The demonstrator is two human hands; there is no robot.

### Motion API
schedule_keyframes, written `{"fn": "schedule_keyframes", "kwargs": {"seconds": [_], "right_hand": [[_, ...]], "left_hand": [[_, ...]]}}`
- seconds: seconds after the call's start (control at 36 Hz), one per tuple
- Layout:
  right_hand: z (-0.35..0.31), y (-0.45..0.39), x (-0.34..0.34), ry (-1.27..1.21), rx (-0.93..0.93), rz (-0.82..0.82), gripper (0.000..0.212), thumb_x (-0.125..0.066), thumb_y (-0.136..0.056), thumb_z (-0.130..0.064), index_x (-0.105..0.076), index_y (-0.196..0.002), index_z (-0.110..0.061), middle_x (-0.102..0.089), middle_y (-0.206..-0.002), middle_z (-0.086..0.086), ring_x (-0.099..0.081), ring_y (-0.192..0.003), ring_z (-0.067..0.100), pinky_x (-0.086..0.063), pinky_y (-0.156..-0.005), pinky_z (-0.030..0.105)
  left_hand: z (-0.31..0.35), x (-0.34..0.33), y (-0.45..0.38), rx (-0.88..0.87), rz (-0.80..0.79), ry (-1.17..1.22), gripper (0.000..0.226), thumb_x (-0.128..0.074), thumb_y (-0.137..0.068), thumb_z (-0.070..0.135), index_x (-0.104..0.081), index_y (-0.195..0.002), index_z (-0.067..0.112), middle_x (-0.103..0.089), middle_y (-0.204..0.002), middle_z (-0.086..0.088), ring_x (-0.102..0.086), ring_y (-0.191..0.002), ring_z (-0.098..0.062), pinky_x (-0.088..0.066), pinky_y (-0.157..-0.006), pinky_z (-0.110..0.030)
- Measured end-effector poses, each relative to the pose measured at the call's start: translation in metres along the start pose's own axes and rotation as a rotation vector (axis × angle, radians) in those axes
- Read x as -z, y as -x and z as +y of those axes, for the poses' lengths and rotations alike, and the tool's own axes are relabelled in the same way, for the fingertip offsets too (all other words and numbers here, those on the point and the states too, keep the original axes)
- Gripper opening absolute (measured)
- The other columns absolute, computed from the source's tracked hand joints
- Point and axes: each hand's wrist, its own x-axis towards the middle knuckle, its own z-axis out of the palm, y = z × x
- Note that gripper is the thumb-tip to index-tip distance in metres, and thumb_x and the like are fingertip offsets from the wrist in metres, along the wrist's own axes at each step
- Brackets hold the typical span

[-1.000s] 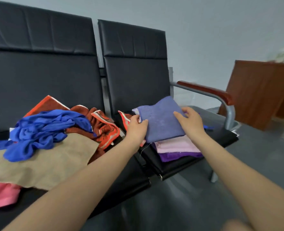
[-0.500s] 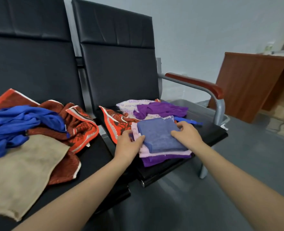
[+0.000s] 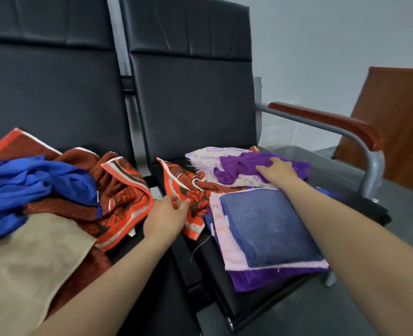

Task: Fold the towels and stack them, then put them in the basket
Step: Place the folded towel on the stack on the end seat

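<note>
My right hand [image 3: 277,169] lies on the crumpled purple towel [image 3: 239,167] at the back of the seat [image 3: 210,275], fingers curling into its folds. My left hand [image 3: 166,214] sits at the edge of the orange patterned towel [image 3: 186,190], fingers loosely bent and touching it; I can't tell whether they pinch it. The purple one looks light, soft and floppy, so I judge it best taken by a corner or hem and shaken flat. Just in front, the folded stack [image 3: 268,234] lies square: a fuzzy blue towel on pale pink, on deep purple. On the next seat lie a limp blue cloth [image 3: 30,180] and a flat tan towel [image 3: 30,258]. No basket shows.
</note>
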Motion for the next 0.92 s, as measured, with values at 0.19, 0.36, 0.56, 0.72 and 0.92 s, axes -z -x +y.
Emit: {"fn": "schedule_keyframes", "kwargs": {"seconds": [0.19,0.36,0.56,0.72,0.92], "right_hand": [[0.019,-0.021,-0.022,-0.044,0.082,0.083,0.035,-0.063,-0.093,-0.032,-0.064,-0.117,-0.006,-0.063,-0.124,0.012,-0.053,-0.118,0.031,-0.042,-0.091,0.036],[0.021,-0.016,-0.019,-0.159,0.083,0.115,0.035,-0.062,-0.093,-0.029,-0.054,-0.063,-0.011,-0.056,-0.071,0.006,-0.056,-0.088,0.032,-0.037,-0.071,0.033],[-0.02,0.002,0.025,-0.391,0.042,0.192,0.031,-0.044,-0.101,-0.026,-0.061,-0.084,-0.007,-0.06,-0.096,0.02,-0.054,-0.093,0.03,-0.041,-0.081,0.035],[-0.081,0.036,0.081,-0.841,0.038,0.149,0.025,-0.044,-0.101,-0.023,-0.061,-0.086,-0.011,-0.062,-0.094,0.012,-0.056,-0.071,0.02,-0.042,-0.058,0.027],[-0.162,0.104,0.11,-1.222,0.151,-0.086,0.016,-0.053,-0.099,-0.024,-0.066,-0.098,-0.014,-0.07,-0.106,0.01,-0.065,-0.101,0.026,-0.052,-0.096,0.039]], "left_hand": [[-0.001,-0.006,0.006,-0.055,0.049,-0.186,0.04,-0.05,-0.092,0.052,-0.061,-0.12,0.026,-0.053,-0.121,-0.004,-0.06,-0.105,-0.024,-0.042,-0.077,-0.03],[0.002,-0.005,0.011,-0.075,0.03,-0.169,0.036,-0.042,-0.097,0.045,-0.061,-0.119,0.025,-0.049,-0.124,-0.005,-0.058,-0.108,-0.026,-0.043,-0.079,-0.032],[0.005,-0.003,0.021,-0.187,-0.119,-0.309,0.039,-0.03,-0.102,0.041,-0.05,-0.133,0.029,-0.039,-0.131,-0.007,-0.039,-0.125,-0.03,-0.039,-0.097,-0.039],[0.01,0.023,0.022,-0.173,-0.297,-0.115,0.032,-0.046,-0.099,0.026,-0.058,-0.127,0.017,-0.047,-0.124,-0.011,-0.051,-0.118,-0.025,-0.039,-0.1,-0.023],[0.044,0.108,0.043,-0.133,-0.064,0.561,0.022,-0.043,-0.101,0.025,-0.063,-0.103,0.016,-0.064,-0.094,-0.001,-0.062,-0.093,-0.02,-0.051,-0.07,-0.023]]}}
